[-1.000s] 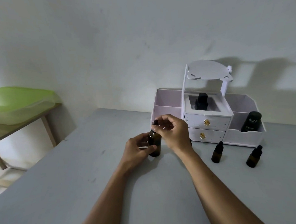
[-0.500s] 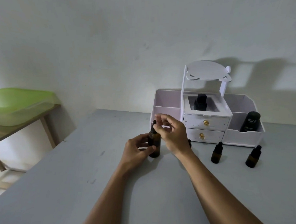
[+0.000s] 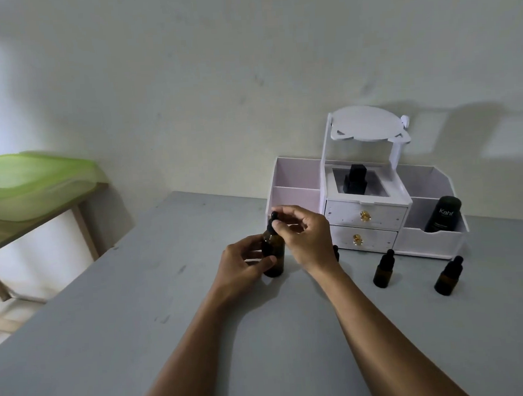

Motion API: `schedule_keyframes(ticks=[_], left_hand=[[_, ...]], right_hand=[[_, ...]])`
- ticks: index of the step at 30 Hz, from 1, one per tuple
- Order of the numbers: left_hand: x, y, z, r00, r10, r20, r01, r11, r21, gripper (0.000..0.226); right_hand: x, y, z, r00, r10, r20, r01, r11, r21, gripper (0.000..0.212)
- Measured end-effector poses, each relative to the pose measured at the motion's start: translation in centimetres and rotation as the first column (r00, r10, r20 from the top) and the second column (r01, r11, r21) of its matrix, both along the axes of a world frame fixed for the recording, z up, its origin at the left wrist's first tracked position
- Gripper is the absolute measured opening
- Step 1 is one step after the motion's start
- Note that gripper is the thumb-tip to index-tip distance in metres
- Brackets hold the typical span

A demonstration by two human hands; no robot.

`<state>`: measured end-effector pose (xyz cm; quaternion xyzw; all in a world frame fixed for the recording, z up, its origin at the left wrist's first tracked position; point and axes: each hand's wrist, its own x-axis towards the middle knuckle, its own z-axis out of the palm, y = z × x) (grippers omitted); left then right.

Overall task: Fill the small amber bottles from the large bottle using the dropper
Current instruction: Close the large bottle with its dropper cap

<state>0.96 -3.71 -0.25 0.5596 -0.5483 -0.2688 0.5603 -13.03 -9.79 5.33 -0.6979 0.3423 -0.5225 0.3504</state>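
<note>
Large amber bottle point(image 3: 273, 255) upright on the grey table point(image 3: 110, 344), centre of frame. My left hand point(image 3: 242, 261) wraps it, fingers clamped round the body. My right hand point(image 3: 310, 236) sits over the top, thumb and forefinger pinched on the black dropper bulb point(image 3: 275, 217); dropper is seated in the neck as far as I can tell. Two small amber bottles, capped, stand right of centre: one point(image 3: 384, 269) just in front of the drawers, the other point(image 3: 448, 275) further right. A third point(image 3: 336, 252) is mostly hidden behind my right wrist. White organiser point(image 3: 296, 192) at the back of the table against the wall, black bottle point(image 3: 442, 214) in its right compartment, dark item point(image 3: 355, 178) in the centre well. Green tub point(image 3: 24, 188) on a wooden stand, left edge of frame.
</note>
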Motion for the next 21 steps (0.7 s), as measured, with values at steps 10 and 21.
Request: schedule_keyframes(ticks=[10, 21], left_hand=[[0.19, -0.09, -0.07, 0.999, 0.01, 0.039, -0.01, 1.0, -0.005, 0.044], [0.33, -0.31, -0.39, 0.997, 0.024, 0.074, -0.023, 0.999, -0.024, 0.045]], right_hand=[[-0.52, -0.24, -0.03, 0.999, 0.033, -0.011, -0.032, 0.999, 0.022, 0.021], [-0.2, -0.11, -0.42, 1.0, -0.008, -0.019, 0.007, 0.998, -0.056, 0.015]])
